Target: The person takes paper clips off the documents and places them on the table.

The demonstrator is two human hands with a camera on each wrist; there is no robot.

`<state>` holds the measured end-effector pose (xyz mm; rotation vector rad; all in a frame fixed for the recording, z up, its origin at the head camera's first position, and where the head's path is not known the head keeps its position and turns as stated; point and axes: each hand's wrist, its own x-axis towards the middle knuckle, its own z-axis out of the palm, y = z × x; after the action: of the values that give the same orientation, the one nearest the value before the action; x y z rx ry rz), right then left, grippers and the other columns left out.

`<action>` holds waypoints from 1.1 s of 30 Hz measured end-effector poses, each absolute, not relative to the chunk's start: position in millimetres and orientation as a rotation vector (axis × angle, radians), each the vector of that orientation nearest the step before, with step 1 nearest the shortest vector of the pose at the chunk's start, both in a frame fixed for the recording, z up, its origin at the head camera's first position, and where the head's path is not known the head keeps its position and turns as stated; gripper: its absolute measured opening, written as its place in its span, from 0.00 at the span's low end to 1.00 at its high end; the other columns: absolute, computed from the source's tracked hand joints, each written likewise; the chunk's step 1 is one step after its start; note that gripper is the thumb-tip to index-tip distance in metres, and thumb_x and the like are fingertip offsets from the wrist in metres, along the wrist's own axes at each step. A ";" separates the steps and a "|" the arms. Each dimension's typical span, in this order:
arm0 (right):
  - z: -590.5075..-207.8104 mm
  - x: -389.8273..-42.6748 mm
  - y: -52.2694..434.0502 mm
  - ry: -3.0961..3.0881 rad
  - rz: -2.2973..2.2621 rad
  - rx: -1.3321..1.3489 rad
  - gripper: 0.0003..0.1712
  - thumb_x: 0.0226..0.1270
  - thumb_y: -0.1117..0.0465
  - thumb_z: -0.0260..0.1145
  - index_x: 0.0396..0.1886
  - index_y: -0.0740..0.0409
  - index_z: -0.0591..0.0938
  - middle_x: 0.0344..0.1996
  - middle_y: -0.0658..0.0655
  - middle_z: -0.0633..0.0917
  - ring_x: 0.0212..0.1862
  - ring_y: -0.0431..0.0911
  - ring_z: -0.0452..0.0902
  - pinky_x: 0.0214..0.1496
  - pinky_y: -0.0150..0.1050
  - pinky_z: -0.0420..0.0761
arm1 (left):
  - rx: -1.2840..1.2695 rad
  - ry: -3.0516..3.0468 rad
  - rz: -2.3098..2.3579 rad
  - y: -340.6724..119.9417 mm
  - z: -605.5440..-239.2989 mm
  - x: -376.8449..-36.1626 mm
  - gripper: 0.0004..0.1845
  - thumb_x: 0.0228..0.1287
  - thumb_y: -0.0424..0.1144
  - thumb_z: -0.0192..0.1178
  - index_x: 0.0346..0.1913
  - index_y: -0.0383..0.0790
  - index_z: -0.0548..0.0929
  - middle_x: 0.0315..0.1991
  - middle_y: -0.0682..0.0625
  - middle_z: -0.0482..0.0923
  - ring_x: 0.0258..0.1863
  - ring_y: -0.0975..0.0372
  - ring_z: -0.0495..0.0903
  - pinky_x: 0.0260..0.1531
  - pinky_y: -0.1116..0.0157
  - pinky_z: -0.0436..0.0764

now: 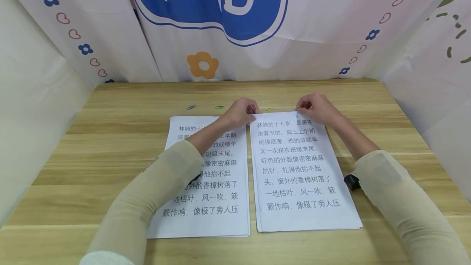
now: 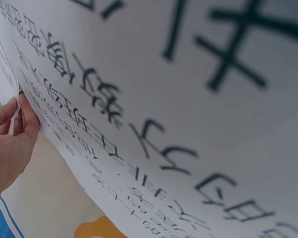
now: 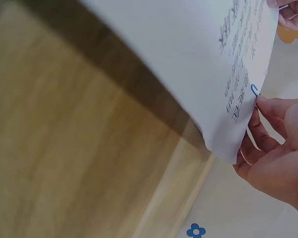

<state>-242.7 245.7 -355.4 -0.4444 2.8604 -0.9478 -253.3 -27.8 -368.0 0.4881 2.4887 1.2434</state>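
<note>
Two stacks of printed paper lie side by side on the wooden table: the left stack (image 1: 206,224) and the right stack (image 1: 301,220). My left hand (image 1: 241,111) pinches the right stack's top left corner, thumb in front and fingers behind in the left wrist view. At the top edge, nearer the right corner, a blue paper clip (image 3: 255,90) sits partly over the sheets. My right hand (image 1: 317,108) pinches the clip's outer end at that edge, its other fingers behind the paper. My left forearm covers part of the left stack's text.
Behind the stacks lie a blue paper clip (image 1: 191,107), a green paper clip (image 1: 219,107) and a yellow paper clip (image 1: 269,109). A printed curtain (image 1: 294,60) stands at the table's back edge, with white cloth at both sides.
</note>
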 end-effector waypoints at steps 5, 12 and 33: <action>-355.6 -242.1 244.9 2.855 -0.928 -0.457 0.06 0.74 0.70 0.62 0.41 0.68 0.85 0.34 0.62 0.83 0.36 0.50 0.72 0.39 0.37 0.72 | 0.497 2.494 1.239 -27.9 -367.9 -253.0 0.07 0.67 0.19 0.60 0.41 0.32 0.82 0.39 0.43 0.77 0.37 0.57 0.77 0.31 0.70 0.81; -355.4 -240.9 244.2 2.844 -0.943 -0.429 0.07 0.74 0.69 0.62 0.42 0.68 0.85 0.34 0.62 0.83 0.37 0.50 0.72 0.39 0.37 0.72 | 0.501 2.491 1.245 -27.9 -367.5 -251.7 0.06 0.68 0.20 0.60 0.41 0.32 0.81 0.39 0.42 0.77 0.36 0.57 0.77 0.32 0.69 0.82; -358.0 -238.4 241.7 2.828 -1.038 -0.257 0.08 0.76 0.66 0.61 0.45 0.67 0.84 0.35 0.61 0.80 0.37 0.49 0.72 0.38 0.38 0.74 | 0.485 2.481 1.259 -28.1 -367.5 -252.4 0.07 0.67 0.19 0.60 0.40 0.33 0.81 0.39 0.42 0.77 0.35 0.57 0.78 0.33 0.69 0.83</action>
<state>-238.4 241.7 -358.0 -0.2565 2.8275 -1.0379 -252.4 -28.1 -367.5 0.4854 2.4813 1.2591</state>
